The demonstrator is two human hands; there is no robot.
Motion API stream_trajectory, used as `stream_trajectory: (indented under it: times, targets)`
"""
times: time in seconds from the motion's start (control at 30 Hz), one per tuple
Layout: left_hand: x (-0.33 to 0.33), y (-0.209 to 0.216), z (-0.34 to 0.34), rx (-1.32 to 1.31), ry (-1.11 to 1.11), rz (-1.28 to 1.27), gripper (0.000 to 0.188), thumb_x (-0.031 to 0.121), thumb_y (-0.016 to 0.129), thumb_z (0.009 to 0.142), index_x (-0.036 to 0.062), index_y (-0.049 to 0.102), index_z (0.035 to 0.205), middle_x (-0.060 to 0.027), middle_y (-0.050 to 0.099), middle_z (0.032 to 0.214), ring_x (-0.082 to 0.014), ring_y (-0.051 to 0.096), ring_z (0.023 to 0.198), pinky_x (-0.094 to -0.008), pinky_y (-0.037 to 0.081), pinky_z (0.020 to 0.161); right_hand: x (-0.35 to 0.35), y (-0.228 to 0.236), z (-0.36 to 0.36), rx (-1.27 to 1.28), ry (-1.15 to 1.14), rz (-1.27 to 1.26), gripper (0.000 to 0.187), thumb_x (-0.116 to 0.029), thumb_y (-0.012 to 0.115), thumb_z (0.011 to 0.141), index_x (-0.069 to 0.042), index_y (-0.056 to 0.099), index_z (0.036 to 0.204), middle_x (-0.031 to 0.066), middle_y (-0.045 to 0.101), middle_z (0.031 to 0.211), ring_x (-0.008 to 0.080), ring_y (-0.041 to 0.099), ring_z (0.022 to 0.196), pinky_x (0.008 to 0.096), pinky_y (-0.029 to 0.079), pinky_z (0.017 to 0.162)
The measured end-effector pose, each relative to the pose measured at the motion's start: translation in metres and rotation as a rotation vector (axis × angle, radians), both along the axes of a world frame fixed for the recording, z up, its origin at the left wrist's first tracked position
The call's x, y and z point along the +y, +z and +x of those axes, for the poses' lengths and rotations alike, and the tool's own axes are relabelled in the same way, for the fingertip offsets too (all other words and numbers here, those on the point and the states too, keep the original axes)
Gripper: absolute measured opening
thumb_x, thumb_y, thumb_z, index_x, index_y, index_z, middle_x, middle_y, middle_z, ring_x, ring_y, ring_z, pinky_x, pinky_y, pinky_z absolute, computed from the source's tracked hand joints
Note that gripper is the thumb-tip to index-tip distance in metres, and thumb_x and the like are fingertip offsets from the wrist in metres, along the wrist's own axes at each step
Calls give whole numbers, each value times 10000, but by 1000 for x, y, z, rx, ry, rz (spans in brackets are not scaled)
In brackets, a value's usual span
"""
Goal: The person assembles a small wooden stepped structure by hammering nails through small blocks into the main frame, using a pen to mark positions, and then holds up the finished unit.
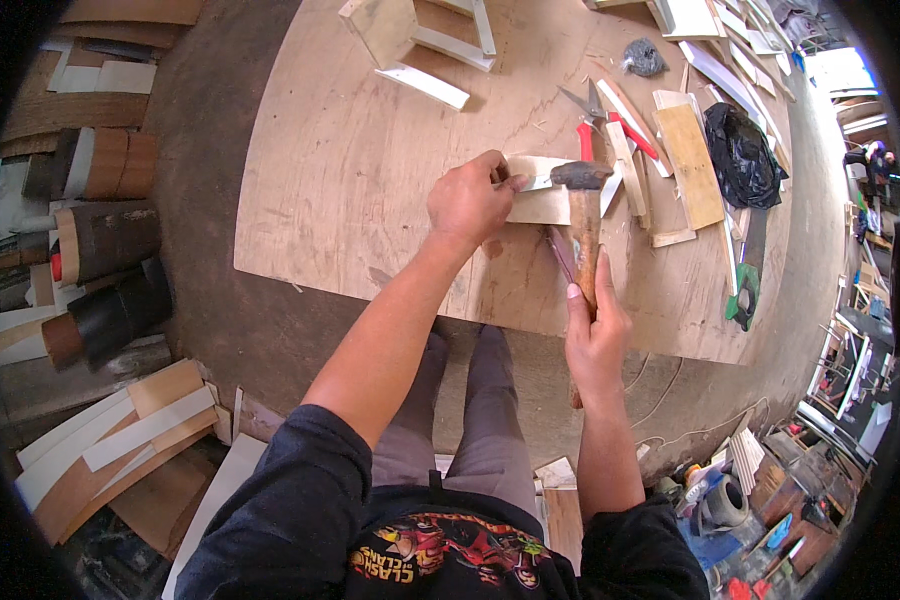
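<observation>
A claw-less hammer [585, 235] is gripped by its wooden handle in the right hand [598, 345], fingers wrapped round it and thumb laid along it. The hammer's dark head is seen over the right end of a pale wooden panel [540, 208], which lies near the front edge of the plywood surface [350, 190]. The left hand [470, 200] is placed at the panel's left end, its fingers curled and thumb drawn in; whether anything is pinched between the tips cannot be told at this size. Just beyond the hammer, red-handled shears [638, 137] are left with their blades parted. To the right, a yellowish board [690, 165], a black plastic bag [743, 165] and a green-handled saw [743, 297] are laid out.
</observation>
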State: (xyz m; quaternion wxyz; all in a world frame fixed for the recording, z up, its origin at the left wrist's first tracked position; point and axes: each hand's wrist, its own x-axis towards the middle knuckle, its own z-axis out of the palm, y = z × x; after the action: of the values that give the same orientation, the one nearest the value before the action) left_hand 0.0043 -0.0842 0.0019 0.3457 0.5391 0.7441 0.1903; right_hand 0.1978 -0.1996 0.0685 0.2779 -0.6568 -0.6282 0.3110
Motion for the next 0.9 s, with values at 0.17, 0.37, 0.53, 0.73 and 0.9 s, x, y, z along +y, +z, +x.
stream_trajectory:
  times: [0.17,0.37,0.53,0.73,0.9]
  targets:
    - [-2,-3,1,-7,6,25,403,520,754,878,129,740,976,-95,773,895,-316,746,839,-447,565,721,1,3,0,-58,21,1,570,-78,640,1002,14,460,1534,247,693,926,319,700,774,401,544,716]
    - [-1,-5,-1,-9,9,31,393,508,756,880,125,739,964,-90,770,872,-313,745,826,-446,560,723,-1,2,-2,-54,35,63,568,-74,643,999,17,465,1531,254,699,948,344,708,789,412,549,723]
    - [0,3,-1,-21,0,23,395,509,756,880,125,738,970,-95,769,866,-317,745,828,-450,559,727,0,-5,-4,-56,57,96,565,-72,638,1000,30,462,1527,265,701,970,352,710,798,421,554,734]
    - [0,4,0,-50,7,17,318,429,769,887,120,733,956,-94,761,889,-318,733,876,-446,559,762,1,-1,-5,-106,71,103,560,-83,630,1005,32,459,1526,274,695,965,383,700,790,442,552,741]
    - [-1,-1,-1,-19,4,35,412,520,753,882,116,741,961,-92,766,839,-313,745,816,-445,559,719,-1,3,-6,-102,35,80,559,-77,626,1001,28,459,1524,277,695,958,402,705,807,450,545,738]
